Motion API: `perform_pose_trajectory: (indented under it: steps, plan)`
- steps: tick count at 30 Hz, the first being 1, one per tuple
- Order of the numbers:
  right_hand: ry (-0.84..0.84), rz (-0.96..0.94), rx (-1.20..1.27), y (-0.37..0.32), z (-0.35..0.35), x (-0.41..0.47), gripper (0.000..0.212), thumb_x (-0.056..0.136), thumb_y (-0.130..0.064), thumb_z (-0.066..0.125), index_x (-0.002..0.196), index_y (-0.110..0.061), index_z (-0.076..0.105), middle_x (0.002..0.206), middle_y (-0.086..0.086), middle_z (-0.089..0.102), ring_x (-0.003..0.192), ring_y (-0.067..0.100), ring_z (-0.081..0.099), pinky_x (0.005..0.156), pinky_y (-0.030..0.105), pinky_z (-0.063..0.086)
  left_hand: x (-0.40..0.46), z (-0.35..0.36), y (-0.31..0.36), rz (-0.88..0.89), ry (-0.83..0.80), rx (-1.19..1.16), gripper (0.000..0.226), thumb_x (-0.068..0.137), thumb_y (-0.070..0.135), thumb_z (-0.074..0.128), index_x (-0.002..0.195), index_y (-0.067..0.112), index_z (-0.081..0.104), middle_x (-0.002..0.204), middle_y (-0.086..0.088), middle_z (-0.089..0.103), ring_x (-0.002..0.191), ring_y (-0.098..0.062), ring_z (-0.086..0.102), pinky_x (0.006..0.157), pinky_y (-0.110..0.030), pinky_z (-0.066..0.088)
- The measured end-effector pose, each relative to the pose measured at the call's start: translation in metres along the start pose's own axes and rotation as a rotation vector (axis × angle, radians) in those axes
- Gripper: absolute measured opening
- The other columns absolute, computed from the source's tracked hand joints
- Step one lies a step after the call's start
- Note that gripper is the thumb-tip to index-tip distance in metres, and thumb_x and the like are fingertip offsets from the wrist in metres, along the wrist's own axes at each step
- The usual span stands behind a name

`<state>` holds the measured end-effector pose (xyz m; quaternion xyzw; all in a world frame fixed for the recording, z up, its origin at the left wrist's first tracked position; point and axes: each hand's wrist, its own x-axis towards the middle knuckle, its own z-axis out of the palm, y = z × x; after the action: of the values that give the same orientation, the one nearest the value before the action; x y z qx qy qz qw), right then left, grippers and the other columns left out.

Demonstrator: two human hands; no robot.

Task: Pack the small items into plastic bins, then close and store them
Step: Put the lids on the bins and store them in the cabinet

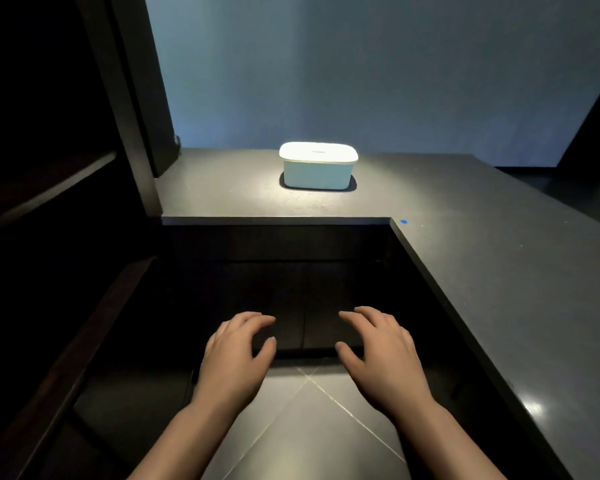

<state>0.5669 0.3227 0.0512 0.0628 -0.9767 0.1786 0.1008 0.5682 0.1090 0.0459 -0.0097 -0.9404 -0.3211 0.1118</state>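
A small white plastic bin with rounded corners [317, 169] sits far away on the dark grey counter top [465, 258]. Its flat white lid [318, 152] is on top of it, and it looks shut. No small items can be seen anywhere, so the packing and closing look done. The step now seems to be the storing part.

The left hand [238, 351] and the right hand [378, 348] are near the person, low down, side by side with a gap between them. Both hold nothing. The fingers are spread and a little bent, palms facing down. They are well apart from the bin.

For the next move, I think the hands must reach far forward, one to each side of the bin, and lift it level so the lid stays on. Where it should go cannot be told from here.

The counter bends in an L shape, along the far side and down the right side. A tiny blue dot [403, 222] marks the inner corner. Under the hands is a dark tiled floor [309, 417] with thin pale lines. The far wall [361, 64] is pale blue-grey. On the left stands a dark wooden frame [132, 98], mostly in shadow.
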Motion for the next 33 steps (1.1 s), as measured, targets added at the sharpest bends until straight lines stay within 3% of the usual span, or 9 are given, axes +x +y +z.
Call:
perform_pose_trajectory:
  steps: [6, 11, 22, 33]
  plan:
    - [0.007, 0.051, -0.017, 0.023, 0.01, 0.079, 0.048, 0.09, -0.045, 0.051, 0.137, -0.039, 0.044, 0.142, -0.016, 0.04, 0.133, 0.006, 0.031, 0.108, 0.027, 0.023, 0.089, 0.028, 0.005, 0.052, -0.01, -0.071, 0.03, 0.089, 0.03, 0.058, 0.119, 0.034, 0.06, 0.123, 0.019, 0.053, 0.118, -0.002, 0.045, 0.105, -0.029, 0.034]
    - [0.011, 0.032, -0.02, 0.055, 0.026, 0.163, 0.048, 0.09, -0.045, 0.051, 0.137, -0.038, 0.045, 0.141, -0.016, 0.041, 0.132, 0.005, 0.033, 0.106, 0.026, 0.025, 0.169, 0.065, 0.001, 0.054, 0.006, -0.038, 0.03, 0.089, 0.031, 0.059, 0.118, 0.034, 0.06, 0.123, 0.017, 0.054, 0.118, -0.003, 0.046, 0.103, -0.024, 0.03]
    - [-0.015, -0.014, -0.021, 0.131, 0.029, 0.339, 0.051, 0.092, -0.045, 0.047, 0.142, -0.039, 0.039, 0.147, -0.015, 0.036, 0.136, 0.005, 0.028, 0.113, 0.027, 0.019, 0.338, 0.119, 0.033, 0.035, 0.064, -0.076, 0.032, 0.085, 0.027, 0.063, 0.117, 0.03, 0.063, 0.122, 0.015, 0.058, 0.116, -0.006, 0.05, 0.104, -0.031, 0.037]
    - [-0.027, -0.004, 0.01, 0.155, 0.071, 0.489, 0.048, 0.091, -0.044, 0.048, 0.139, -0.038, 0.04, 0.144, -0.015, 0.037, 0.135, 0.006, 0.029, 0.111, 0.027, 0.02, 0.491, 0.151, 0.001, -0.025, 0.038, -0.108, 0.032, 0.09, 0.029, 0.058, 0.122, 0.033, 0.058, 0.125, 0.02, 0.05, 0.123, -0.005, 0.043, 0.106, -0.029, 0.033]
